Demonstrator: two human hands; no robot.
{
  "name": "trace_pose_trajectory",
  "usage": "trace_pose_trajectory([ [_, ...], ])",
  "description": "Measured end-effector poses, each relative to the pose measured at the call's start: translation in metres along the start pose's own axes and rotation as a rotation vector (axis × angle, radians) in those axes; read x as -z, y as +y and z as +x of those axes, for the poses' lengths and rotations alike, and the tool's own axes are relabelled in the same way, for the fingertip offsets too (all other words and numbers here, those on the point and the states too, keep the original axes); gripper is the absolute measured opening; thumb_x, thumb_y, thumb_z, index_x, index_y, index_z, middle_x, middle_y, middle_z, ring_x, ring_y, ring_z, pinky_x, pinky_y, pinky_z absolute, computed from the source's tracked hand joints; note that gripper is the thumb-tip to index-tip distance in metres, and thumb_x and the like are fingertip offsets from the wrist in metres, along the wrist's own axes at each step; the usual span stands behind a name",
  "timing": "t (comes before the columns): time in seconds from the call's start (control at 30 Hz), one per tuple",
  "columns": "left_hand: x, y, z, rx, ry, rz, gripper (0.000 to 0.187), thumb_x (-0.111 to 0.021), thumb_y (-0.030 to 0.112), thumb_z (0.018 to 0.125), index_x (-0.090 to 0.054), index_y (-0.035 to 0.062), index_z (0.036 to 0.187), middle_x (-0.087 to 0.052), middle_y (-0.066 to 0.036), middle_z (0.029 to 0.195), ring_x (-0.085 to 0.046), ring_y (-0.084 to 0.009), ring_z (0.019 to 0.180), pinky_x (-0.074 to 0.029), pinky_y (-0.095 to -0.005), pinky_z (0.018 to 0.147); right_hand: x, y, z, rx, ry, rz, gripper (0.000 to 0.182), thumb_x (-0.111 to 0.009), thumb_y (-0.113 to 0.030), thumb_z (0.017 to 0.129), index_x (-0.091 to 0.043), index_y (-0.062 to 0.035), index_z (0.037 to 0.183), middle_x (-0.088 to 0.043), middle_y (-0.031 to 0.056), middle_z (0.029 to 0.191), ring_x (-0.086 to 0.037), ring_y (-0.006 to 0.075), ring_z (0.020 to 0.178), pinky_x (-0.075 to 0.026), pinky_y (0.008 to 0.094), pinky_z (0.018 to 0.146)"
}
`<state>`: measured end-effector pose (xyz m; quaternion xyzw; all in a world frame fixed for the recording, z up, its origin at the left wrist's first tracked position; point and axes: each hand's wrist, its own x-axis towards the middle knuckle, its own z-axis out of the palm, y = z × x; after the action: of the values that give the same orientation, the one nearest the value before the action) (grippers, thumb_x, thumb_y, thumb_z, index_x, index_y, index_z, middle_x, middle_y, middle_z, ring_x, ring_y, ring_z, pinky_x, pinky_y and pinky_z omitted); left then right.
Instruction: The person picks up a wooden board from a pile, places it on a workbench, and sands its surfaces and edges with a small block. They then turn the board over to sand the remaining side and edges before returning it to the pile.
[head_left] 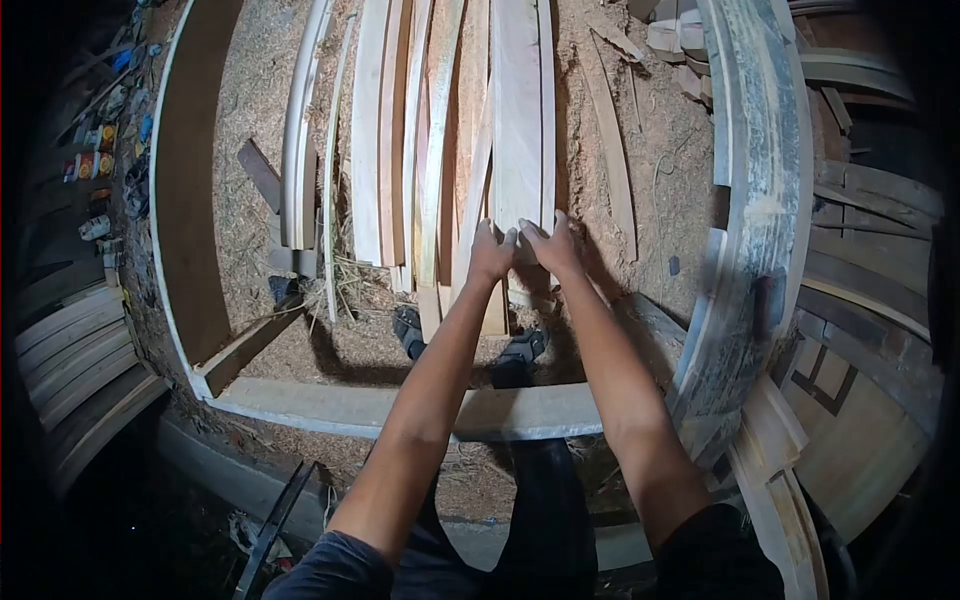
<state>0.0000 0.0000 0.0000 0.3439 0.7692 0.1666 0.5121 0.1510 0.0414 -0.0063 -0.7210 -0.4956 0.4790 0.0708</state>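
A wide, pale wooden board (518, 120) runs away from me, its near end between my two hands. My left hand (491, 252) is closed on the left corner of that end, and my right hand (553, 247) grips the right corner. The two thumbs lie close together on the board's top face. Left of it lie several narrower planks (372, 140), side by side and lengthwise. The undersides of the board and the fingers beneath it are hidden.
A wooden frame (330, 405) encloses the sawdust-covered ground (250, 110). On its right side runs a worn, grey-painted beam (755, 150). My shoes (522, 345) stand inside, near the planks' ends. Stacked boards (75, 340) lie at far left; more timber (870, 265) is at right.
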Motion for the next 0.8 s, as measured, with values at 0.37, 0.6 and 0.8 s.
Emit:
trace_pose_trajectory([
  [0.37, -0.031, -0.037, 0.043, -0.001, 0.063, -0.243, 0.086, -0.064, 0.049, 0.097, -0.043, -0.0198, 0.144, -0.052, -0.04, 0.143, -0.053, -0.0452, 0.136, -0.04, -0.0432, 0.116, -0.017, 0.029, 0.038, -0.005, -0.087, 0.049, 0.106, -0.081, -0.058, 0.08, -0.041, 0.0158, 0.146, -0.054, 0.0363, 0.142, -0.055, 0.0438, 0.134, -0.044, 0.0464, 0.112],
  [0.6, -0.008, -0.037, 0.032, -0.059, -0.058, -0.309, 0.095, -0.067, 0.057, 0.094, -0.044, -0.022, 0.141, -0.053, -0.041, 0.14, -0.053, -0.0425, 0.136, -0.04, -0.0437, 0.115, 0.019, -0.014, 0.004, -0.05, -0.179, 0.214, 0.1, -0.086, -0.052, 0.078, -0.047, 0.016, 0.14, -0.06, 0.0314, 0.137, -0.061, 0.0376, 0.128, -0.048, 0.0431, 0.107],
  [0.8, 0.04, 0.013, -0.021, -0.012, -0.012, -0.361, 0.093, -0.066, 0.061, 0.094, -0.046, -0.0186, 0.137, -0.06, -0.034, 0.133, -0.058, -0.0383, 0.128, -0.043, -0.0421, 0.11, 0.025, -0.033, -0.015, -0.035, -0.238, 0.318, 0.089, -0.086, -0.051, 0.079, -0.056, 0.0129, 0.134, -0.066, 0.0268, 0.129, -0.064, 0.0328, 0.121, -0.049, 0.0415, 0.104],
])
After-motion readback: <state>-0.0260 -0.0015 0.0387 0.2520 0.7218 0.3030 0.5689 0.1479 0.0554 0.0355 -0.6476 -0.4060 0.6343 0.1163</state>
